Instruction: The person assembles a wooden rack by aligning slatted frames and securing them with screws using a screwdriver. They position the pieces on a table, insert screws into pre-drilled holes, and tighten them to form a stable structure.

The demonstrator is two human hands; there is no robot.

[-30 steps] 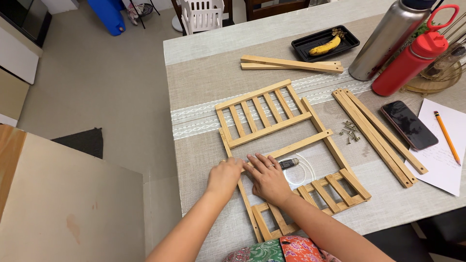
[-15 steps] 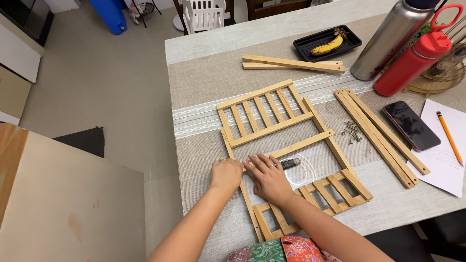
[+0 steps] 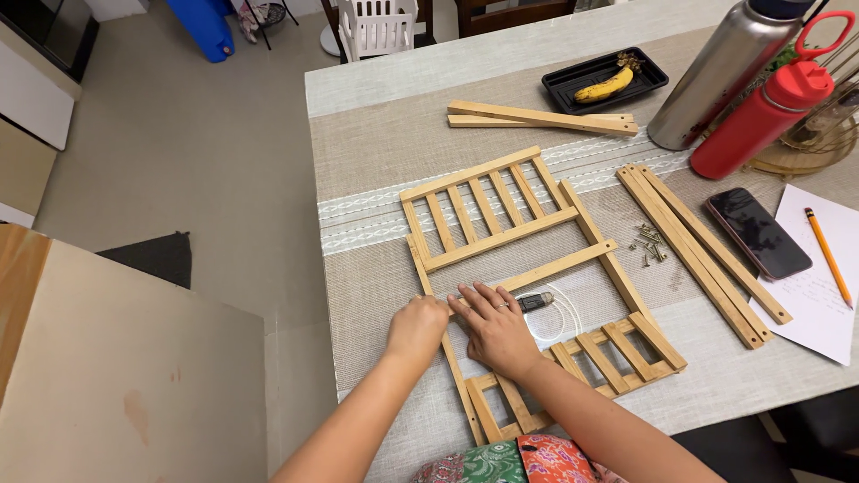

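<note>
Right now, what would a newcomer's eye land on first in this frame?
A wooden slatted rack frame lies flat in the middle of the table, and both hands meet on its left rail: the left hand curled into a fist, the right hand spread flat beside a small black tool. At the far right, a red bottle leans against a steel flask, with a banana in a black tray behind.

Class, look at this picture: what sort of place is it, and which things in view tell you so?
Probably a dining area in a home. A cloth-covered table holds a banana in a black tray and two water bottles, with a phone beside them.
</note>
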